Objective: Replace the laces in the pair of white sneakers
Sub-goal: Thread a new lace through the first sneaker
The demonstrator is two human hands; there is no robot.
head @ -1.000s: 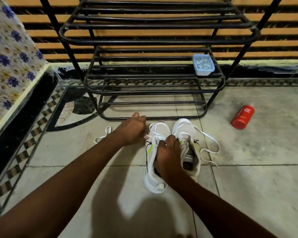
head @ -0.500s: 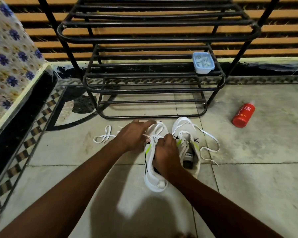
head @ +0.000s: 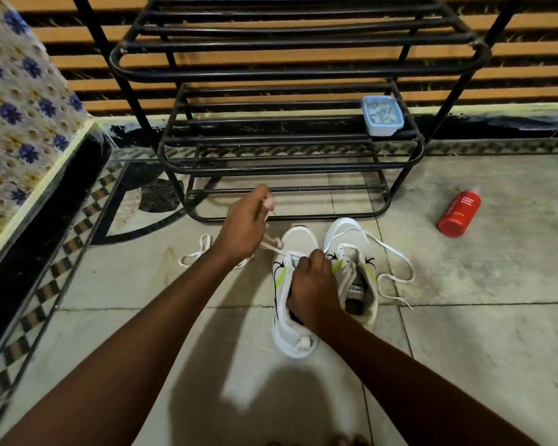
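One white sneaker (head: 292,336) being handled on the tiled floor (head: 464,349).
The left hand (head: 244,226) pinches a white lace (head: 275,246) and holds it raised over the toe, in front of the black shoe rack (head: 287,170); the right hand (head: 313,284) curls round the shoe's upper at the eyelets. The second sneaker (head: 351,235) stands just beside it on the right (its own lace trailing loose), a red bottle (head: 459,214) well apart.

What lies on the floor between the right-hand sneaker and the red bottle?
In the head view, a loose white lace, then bare tile.
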